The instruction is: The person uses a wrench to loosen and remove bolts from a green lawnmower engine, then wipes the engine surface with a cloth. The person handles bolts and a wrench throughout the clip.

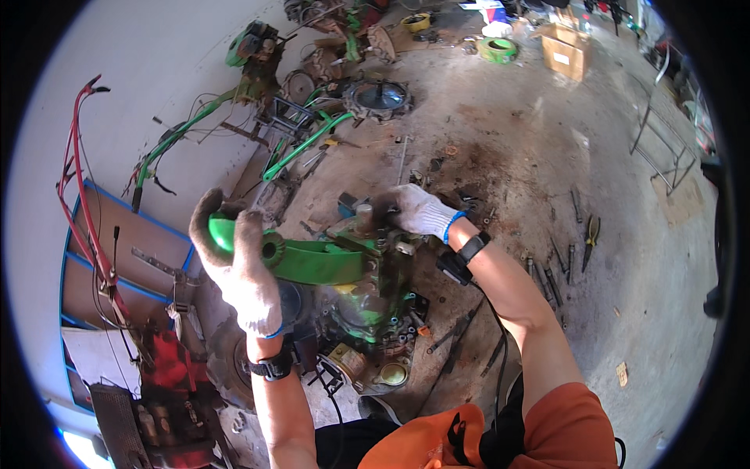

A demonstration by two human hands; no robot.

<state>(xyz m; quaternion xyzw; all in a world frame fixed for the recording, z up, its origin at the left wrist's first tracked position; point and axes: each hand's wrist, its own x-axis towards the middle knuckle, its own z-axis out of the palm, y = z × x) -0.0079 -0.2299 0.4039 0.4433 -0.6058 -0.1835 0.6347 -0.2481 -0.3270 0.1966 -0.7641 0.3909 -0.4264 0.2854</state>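
Observation:
My left hand [248,277], in a dirty white knit glove, is wrapped round the rounded end of a green curved metal bracket [322,264]. The bracket's other end reaches to the top of a greasy green gearbox-like machine [366,309] on the floor. A toothed round hub shows on the bracket beside my left fingers. My right hand [422,209], gloved too, is at the far side of the machine, beside an upright metal post [364,216]. Its blackened fingers are curled; what they hold, if anything, is hidden.
Sockets and bars [547,281] and pliers [591,238] lie on the floor at right. Near me stand an open can [393,374] and a large tyre [230,359]. Red handlebars [82,195] rise at left. Farther off are a wheel [379,98] and a cardboard box [564,51].

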